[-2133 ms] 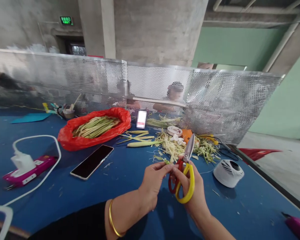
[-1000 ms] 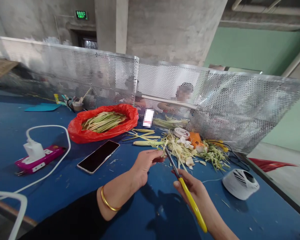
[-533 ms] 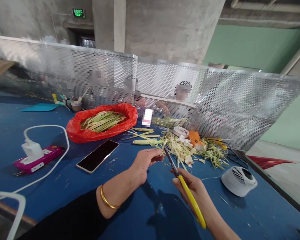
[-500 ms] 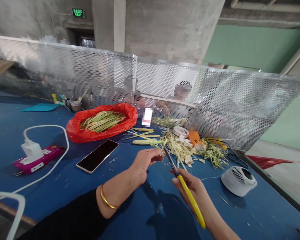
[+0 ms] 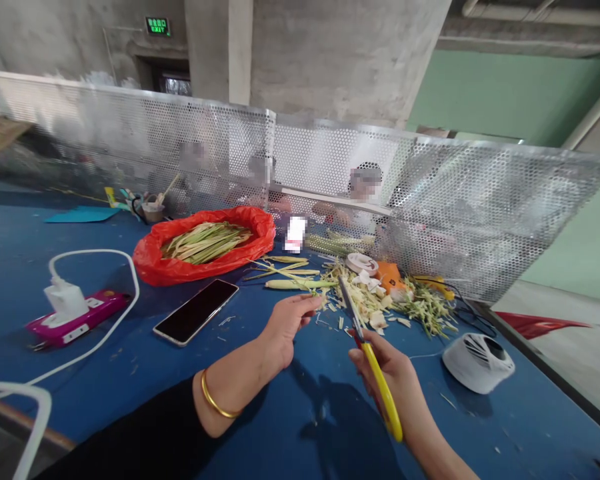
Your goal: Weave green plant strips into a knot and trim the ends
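Note:
My left hand [image 5: 286, 328], a gold bangle on its wrist, pinches a small piece of pale green plant stalk [image 5: 319, 293] between thumb and fingers. Most of that piece is hidden by the fingertips. In my right hand [image 5: 395, 373] is a pair of scissors [image 5: 381, 390] with yellow handles, blades pointing up and away from me. The blades lie just right of my left fingertips, apart from them. Behind and right of the blades spreads a heap of cut plant scraps [image 5: 363, 300]. A longer pale stalk [image 5: 290, 284] lies beyond my left hand.
A red plastic bag [image 5: 150, 257] of green strips stands left of centre, with a phone [image 5: 197, 311] before it. A pink power strip [image 5: 87, 318] with a white cable is at left. A white spool [image 5: 477, 363] stands right. Behind a perforated metal screen [image 5: 325, 153] people sit.
My right hand has moved the scissors slightly right, away from my left fingertips. Small cut bits now show on the table between the hands. The left hand has barely moved.

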### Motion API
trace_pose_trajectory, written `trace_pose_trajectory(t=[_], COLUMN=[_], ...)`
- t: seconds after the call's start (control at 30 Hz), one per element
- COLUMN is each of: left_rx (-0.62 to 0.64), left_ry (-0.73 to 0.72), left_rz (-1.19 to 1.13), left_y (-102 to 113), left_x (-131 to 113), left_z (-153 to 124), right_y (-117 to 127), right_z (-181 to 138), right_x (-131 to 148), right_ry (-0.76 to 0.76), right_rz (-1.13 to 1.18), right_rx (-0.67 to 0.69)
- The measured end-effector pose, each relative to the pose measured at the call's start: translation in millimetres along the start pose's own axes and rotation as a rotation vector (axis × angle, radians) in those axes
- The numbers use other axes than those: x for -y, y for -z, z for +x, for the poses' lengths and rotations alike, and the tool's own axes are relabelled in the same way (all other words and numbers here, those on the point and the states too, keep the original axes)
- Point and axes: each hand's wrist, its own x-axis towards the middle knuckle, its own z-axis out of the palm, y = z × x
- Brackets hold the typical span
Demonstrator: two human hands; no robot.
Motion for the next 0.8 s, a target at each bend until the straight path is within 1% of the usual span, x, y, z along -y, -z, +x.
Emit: trace_pose_trajectory(t=[0.07, 0.13, 0.2, 0.3, 0.37, 0.53, 0.67, 0.8], left_rx=[0.037, 0.121, 0.204, 0.277, 0.279, 0.214, 0.248, 0.287], left_ry=[0.007, 0.025, 0.051, 0.086, 0.089, 0.068, 0.127, 0.156], left_rz=[-0.003, -0.021, -0.061, -0.111, -0.108, -0.095, -0.177, -0.183], left_y=[-2, -4, -7, -10, -12, -14, -14, -13], left_x=[2, 5, 8, 14, 17, 26, 33, 37], left_z=[-3, -7, -13, -21, -23, -23, -22, -22], right_y=[-1, -2, -3, -4, -4, -6, -8, -9], right_z=[1, 0, -1, -3, -4, -5, -3, -1], right_x=[3, 7, 12, 17, 18, 17, 10, 2], right_ry=[-0.049, -0.080, -0.085, -0.083, -0.092, -0.120, -0.100, -0.081], right_rz=[0.102, 0.216, 0.300, 0.371, 0.406, 0.458, 0.480, 0.460], right_rx=[-0.028, -0.049, -0.068, -0.074, -0.076, -0.041, -0.013, -0.016])
